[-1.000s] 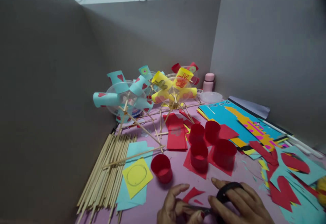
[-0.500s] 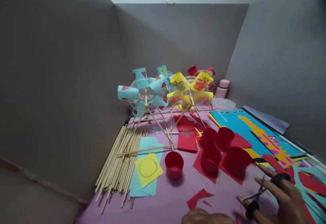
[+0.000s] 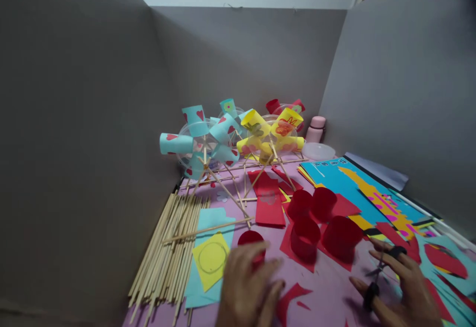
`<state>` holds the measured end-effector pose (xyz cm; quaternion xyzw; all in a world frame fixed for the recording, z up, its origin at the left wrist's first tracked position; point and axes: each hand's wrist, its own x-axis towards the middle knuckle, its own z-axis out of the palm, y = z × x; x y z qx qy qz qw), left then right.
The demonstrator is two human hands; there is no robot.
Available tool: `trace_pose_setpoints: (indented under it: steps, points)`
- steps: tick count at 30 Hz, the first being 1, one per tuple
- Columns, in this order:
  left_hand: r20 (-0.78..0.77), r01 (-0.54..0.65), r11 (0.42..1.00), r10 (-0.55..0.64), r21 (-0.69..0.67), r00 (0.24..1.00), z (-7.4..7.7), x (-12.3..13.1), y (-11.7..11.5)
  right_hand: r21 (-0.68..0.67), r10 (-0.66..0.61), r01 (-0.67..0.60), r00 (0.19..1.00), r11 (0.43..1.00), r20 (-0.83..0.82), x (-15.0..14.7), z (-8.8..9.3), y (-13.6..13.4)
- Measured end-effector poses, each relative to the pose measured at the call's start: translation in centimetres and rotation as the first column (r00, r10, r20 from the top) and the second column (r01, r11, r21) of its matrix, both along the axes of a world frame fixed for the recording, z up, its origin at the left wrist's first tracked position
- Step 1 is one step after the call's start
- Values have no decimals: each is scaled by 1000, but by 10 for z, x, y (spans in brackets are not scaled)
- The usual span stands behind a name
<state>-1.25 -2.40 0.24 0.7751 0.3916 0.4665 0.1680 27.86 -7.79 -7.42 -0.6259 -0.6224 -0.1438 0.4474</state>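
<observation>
My left hand (image 3: 243, 280) is raised over the front of the table with its fingers apart, in front of a short red paper cup (image 3: 248, 239) that it partly hides. Whether the fingertips touch the cup I cannot tell. Small scissors with black handles (image 3: 371, 295) hang in my right hand (image 3: 407, 285), its fingers through the loops. Several more red paper cups (image 3: 305, 240) stand between the hands, some on red paper squares. A yellow paper square (image 3: 211, 261) with a drawn circle lies left of my left hand. Red paper scraps (image 3: 292, 299) lie near its fingers.
Bamboo sticks (image 3: 171, 247) lie bundled at the left beside light blue paper (image 3: 201, 287). Behind stand blue pinwheels (image 3: 196, 121) and a yellow pinwheel (image 3: 256, 123) on stick frames. A pink bottle (image 3: 316, 129) is far back; coloured sheets (image 3: 323, 168) cover the right. Grey partitions enclose the table.
My left hand has come up from the bottom edge, leftward to the single red cup, and its fingers have spread. The right hand keeps the scissors. The view has shifted slightly.
</observation>
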Motion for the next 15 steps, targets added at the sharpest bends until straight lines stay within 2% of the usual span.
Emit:
trace_pose_setpoints:
  steps: [1,2,4,7,9,11,13,15]
  points:
    - [-102,-14,998,21,67,995,7,-11,11,14,12,-11,1000,1000,-12,-3,1,-1]
    - [-215,3,997,14,82,977,13,-21,21,12,32,-31,999,999,-22,-5,2,-1]
    - [-346,7,997,18,73,938,21,-38,37,4,73,-73,997,997,-14,-9,2,-1]
    - [-529,25,998,13,64,849,21,-49,50,-48,78,-75,996,996,50,-8,0,2]
    - [-579,16,997,34,80,815,18,-48,51,-54,68,-65,996,996,65,-8,-1,2]
    - [-576,8,995,48,95,816,18,-44,47,-63,99,-99,995,993,-9,-11,1,2]
    - [-460,-8,1000,14,15,888,20,-40,41,-112,177,-205,959,972,-220,-22,5,1]
    - [-195,-16,980,-23,-198,981,23,-34,33,-153,229,-358,815,921,-532,-40,9,0]
